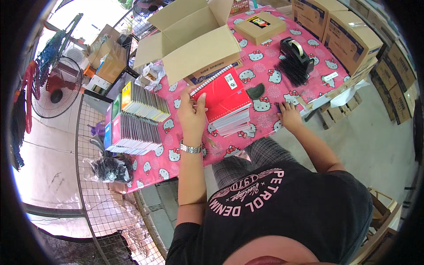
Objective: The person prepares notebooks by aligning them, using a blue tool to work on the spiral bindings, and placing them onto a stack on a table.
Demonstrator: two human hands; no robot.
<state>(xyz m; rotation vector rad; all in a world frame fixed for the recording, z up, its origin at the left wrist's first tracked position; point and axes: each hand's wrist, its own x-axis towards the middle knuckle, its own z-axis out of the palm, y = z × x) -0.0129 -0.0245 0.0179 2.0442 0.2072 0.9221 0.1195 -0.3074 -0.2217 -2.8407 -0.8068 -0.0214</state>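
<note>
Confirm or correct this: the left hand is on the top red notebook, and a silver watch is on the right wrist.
Wrong wrist: in the head view, the silver watch is on the left wrist. The left hand is on the top red notebook, as stated.

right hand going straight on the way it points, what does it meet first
The right hand would probably meet the dark green half-round piece on the pink tablecloth first, though depth and its exact line are hard to judge.
</note>
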